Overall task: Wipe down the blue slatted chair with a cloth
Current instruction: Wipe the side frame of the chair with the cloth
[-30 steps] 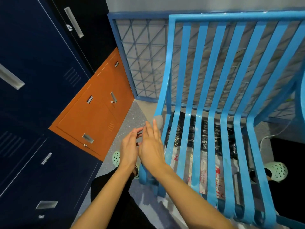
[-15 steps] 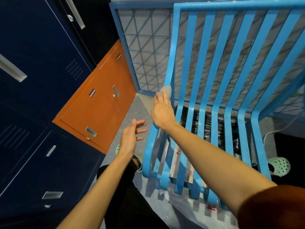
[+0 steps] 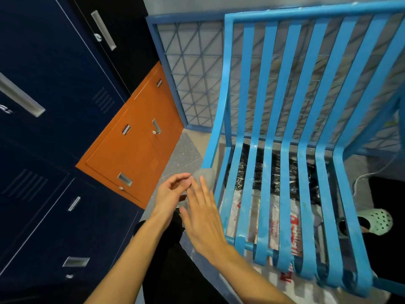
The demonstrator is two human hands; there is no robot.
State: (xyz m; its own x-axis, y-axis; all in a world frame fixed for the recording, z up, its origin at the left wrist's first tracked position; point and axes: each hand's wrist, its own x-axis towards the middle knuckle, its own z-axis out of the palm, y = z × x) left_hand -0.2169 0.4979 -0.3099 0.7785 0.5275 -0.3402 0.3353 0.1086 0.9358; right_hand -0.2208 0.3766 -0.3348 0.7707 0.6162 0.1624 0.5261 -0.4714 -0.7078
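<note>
I read this as a regrip between strokes. The cloth (image 3: 207,176), a small grey wad, sits between my two hands just off the front-left corner of the blue slatted chair (image 3: 285,194), close to its outer slat but not on it. My right hand (image 3: 203,213) lies flat with straight, slightly spread fingers against the cloth, likely to fold or bunch it. My left hand (image 3: 173,191) curls loosely with its fingertips at the cloth; I cannot tell whether it pinches it. Half a second earlier the right hand was pressing the cloth high on the left edge slat of the chair back and the left hand hung apart; now the right has dropped to meet it beside the seat.
</note>
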